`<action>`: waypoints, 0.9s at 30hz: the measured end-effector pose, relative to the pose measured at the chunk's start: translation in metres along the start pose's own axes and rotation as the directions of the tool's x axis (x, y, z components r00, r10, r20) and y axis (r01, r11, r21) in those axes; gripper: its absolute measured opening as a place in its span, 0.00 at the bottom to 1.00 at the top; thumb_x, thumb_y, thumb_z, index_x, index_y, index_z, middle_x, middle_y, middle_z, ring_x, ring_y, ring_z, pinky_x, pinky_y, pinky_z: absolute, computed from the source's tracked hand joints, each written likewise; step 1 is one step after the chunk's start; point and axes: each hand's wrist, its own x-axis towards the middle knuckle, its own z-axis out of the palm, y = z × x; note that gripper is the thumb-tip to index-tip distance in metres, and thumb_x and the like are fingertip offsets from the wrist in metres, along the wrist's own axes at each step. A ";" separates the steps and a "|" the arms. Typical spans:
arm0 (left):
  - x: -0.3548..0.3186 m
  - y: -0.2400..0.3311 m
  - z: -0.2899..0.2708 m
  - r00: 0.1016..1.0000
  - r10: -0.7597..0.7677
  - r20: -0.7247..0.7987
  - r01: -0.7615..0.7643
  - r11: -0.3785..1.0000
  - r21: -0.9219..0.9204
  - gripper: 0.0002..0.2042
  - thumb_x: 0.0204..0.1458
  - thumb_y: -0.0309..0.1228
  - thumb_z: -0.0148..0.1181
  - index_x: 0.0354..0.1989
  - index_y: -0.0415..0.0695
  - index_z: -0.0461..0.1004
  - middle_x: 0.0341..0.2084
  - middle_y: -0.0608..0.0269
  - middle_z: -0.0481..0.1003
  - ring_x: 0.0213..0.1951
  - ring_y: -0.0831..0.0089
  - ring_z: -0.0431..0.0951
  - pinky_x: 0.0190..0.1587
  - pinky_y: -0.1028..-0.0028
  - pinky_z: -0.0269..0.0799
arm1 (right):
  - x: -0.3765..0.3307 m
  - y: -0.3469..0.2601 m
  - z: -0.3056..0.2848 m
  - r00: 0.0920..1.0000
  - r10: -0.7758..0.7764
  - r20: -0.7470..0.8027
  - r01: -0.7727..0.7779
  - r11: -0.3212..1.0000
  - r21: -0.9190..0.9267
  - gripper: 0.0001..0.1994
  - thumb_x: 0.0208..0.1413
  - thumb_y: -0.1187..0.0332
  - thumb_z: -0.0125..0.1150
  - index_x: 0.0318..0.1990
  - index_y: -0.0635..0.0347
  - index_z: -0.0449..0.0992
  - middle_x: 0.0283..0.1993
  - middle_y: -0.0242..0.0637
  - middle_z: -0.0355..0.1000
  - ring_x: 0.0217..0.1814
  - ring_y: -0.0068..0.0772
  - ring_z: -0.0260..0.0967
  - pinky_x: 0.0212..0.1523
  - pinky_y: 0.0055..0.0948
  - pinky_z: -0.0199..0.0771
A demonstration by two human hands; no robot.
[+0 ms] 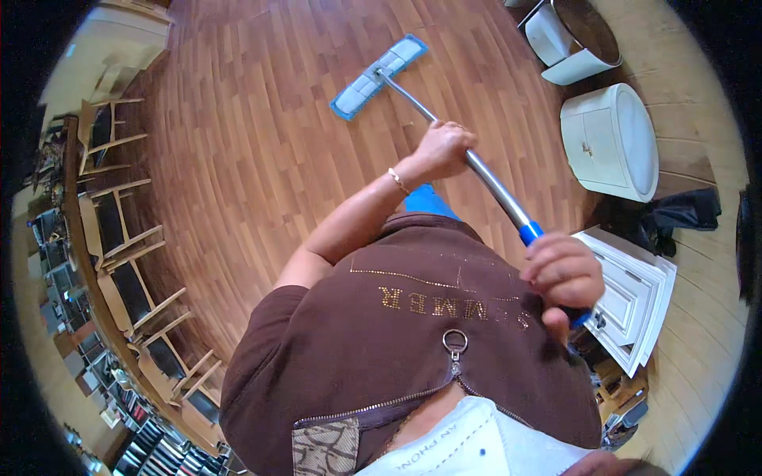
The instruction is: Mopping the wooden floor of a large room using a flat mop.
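A flat mop (381, 76) with a pale, blue-fringed rectangular head lies on the wood-look floor at the top of the head view. Its silver pole slants down to the right, toward my body. My left hand (446, 149), with a bracelet at the wrist, wraps round the middle of the pole. Higher up, near the blue collar, my right hand (565, 274) closes round the handle's upper end. Blue grip shows just below its fingers.
Several wooden chairs (127, 293) line a long, cluttered table on the left. To the right stand a white rounded cabinet (607, 143), a white tub-shaped chair (563, 47) and a white panelled cabinet (627, 297). A black bag (686, 213) lies between the cabinets.
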 end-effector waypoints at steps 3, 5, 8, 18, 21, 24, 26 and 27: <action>0.015 -0.064 -0.006 1.000 -0.024 -0.004 0.023 0.994 -0.107 0.06 0.32 0.28 0.61 0.19 0.49 0.70 0.21 0.61 0.73 0.36 0.58 0.75 0.40 0.59 0.65 | 0.027 0.035 0.010 0.997 0.051 -0.059 -0.053 0.998 -0.042 0.20 0.51 0.59 0.63 0.16 0.57 0.63 0.18 0.34 0.67 0.24 0.37 0.72 0.34 0.40 0.75; 0.022 -0.095 -0.017 0.998 -0.057 -0.030 0.056 0.998 -0.043 0.06 0.33 0.28 0.62 0.20 0.47 0.70 0.21 0.57 0.72 0.35 0.55 0.75 0.35 0.56 0.69 | 0.032 0.071 0.013 0.997 0.060 -0.040 -0.062 0.997 -0.039 0.18 0.50 0.60 0.62 0.16 0.57 0.63 0.19 0.35 0.67 0.26 0.38 0.71 0.39 0.42 0.74; 0.027 -0.141 -0.023 0.969 -0.226 -0.100 0.233 0.971 0.058 0.05 0.41 0.30 0.60 0.28 0.50 0.74 0.30 0.59 0.74 0.39 0.56 0.75 0.38 0.60 0.72 | 0.043 0.121 0.013 0.995 0.087 0.044 -0.083 0.992 -0.099 0.14 0.46 0.64 0.64 0.19 0.58 0.65 0.23 0.36 0.67 0.31 0.42 0.70 0.47 0.45 0.71; 0.004 -0.208 -0.012 0.904 -0.368 -0.216 0.387 0.920 0.055 0.14 0.39 0.28 0.67 0.35 0.43 0.72 0.41 0.56 0.73 0.49 0.53 0.71 0.52 0.62 0.67 | 0.052 0.178 0.033 0.956 0.153 0.250 -0.136 0.987 -0.081 0.08 0.44 0.73 0.63 0.22 0.58 0.68 0.31 0.38 0.69 0.40 0.42 0.69 0.60 0.47 0.59; 0.028 -0.212 -0.014 0.907 -0.388 -0.163 0.400 0.916 0.047 0.12 0.38 0.26 0.65 0.34 0.47 0.75 0.39 0.56 0.74 0.49 0.54 0.70 0.50 0.62 0.68 | 0.049 0.174 0.012 0.959 0.224 0.173 -0.210 0.973 -0.092 0.08 0.45 0.72 0.64 0.24 0.59 0.69 0.32 0.38 0.69 0.44 0.41 0.69 0.61 0.47 0.58; 0.057 -0.194 -0.020 0.966 -0.208 -0.154 0.224 0.970 0.098 0.08 0.35 0.23 0.60 0.26 0.50 0.76 0.30 0.61 0.75 0.41 0.54 0.72 0.44 0.60 0.69 | 0.046 0.160 -0.011 0.947 0.316 0.052 -0.310 0.945 -0.106 0.07 0.46 0.73 0.65 0.25 0.59 0.70 0.32 0.36 0.70 0.47 0.41 0.71 0.63 0.49 0.56; 0.069 -0.190 -0.017 0.985 -0.169 0.017 0.166 0.979 0.120 0.08 0.35 0.24 0.61 0.24 0.53 0.77 0.24 0.65 0.75 0.38 0.57 0.73 0.41 0.58 0.68 | 0.040 0.146 -0.020 0.942 0.336 0.000 -0.335 0.938 -0.091 0.07 0.46 0.74 0.65 0.24 0.60 0.71 0.30 0.35 0.70 0.47 0.42 0.71 0.63 0.51 0.56; 0.072 -0.182 -0.013 0.996 -0.082 0.042 0.076 0.989 0.130 0.06 0.36 0.28 0.63 0.24 0.55 0.77 0.23 0.66 0.75 0.38 0.59 0.74 0.38 0.57 0.66 | 0.035 0.137 -0.023 0.932 0.360 -0.039 -0.362 0.927 -0.103 0.07 0.46 0.74 0.65 0.24 0.60 0.71 0.30 0.36 0.70 0.47 0.42 0.71 0.63 0.52 0.56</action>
